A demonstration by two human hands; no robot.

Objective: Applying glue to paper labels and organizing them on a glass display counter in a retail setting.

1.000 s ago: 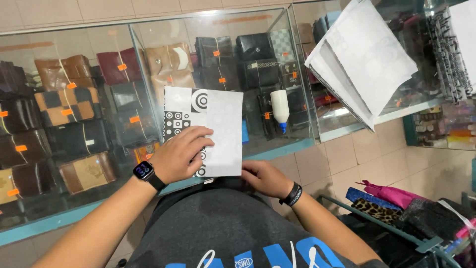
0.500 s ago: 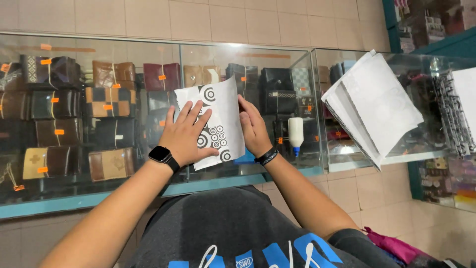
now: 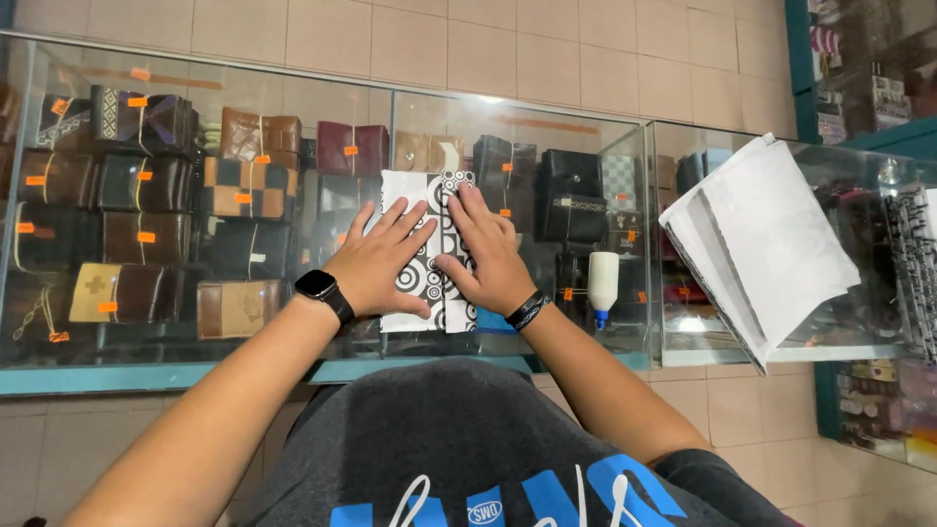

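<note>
- On the glass counter top, near the middle of the view, both hands lie flat with fingers stretched out and slightly spread, pressing down on a patterned paper sheet (image 3: 427,256); neither hand grips anything.
- The left hand (image 3: 384,262) covers the left part of the sheet, its fingers (image 3: 408,221) pointing far and to the right, palm down on the white area.
- The right hand (image 3: 485,255) rests just beside it on the right part, fingers (image 3: 475,207) pointing far, over a strip of black-and-white circles and small checks.
- The sheet lies lengthwise from near to far, white on its left, with the black-and-white pattern showing between the two hands and along its right edge.
- A black smartwatch (image 3: 324,292) sits on the left wrist; a dark wristband (image 3: 528,310) circles the right wrist.
- A small blue object (image 3: 495,321) peeks out at the near right corner of the sheet, beside the right wrist.
- To the right stands a white glue bottle (image 3: 602,284) with a blue tip pointing down.
- Farther right, a stack of white paper (image 3: 771,244) rests on the glass, well apart from the hands.
- Under the glass, in the display case (image 3: 293,366), rows of wallets (image 3: 146,234) in brown, black and maroon carry orange tags.
- Near the camera, a dark grey shirt (image 3: 459,439) with blue and white print fills the lower view.
</note>
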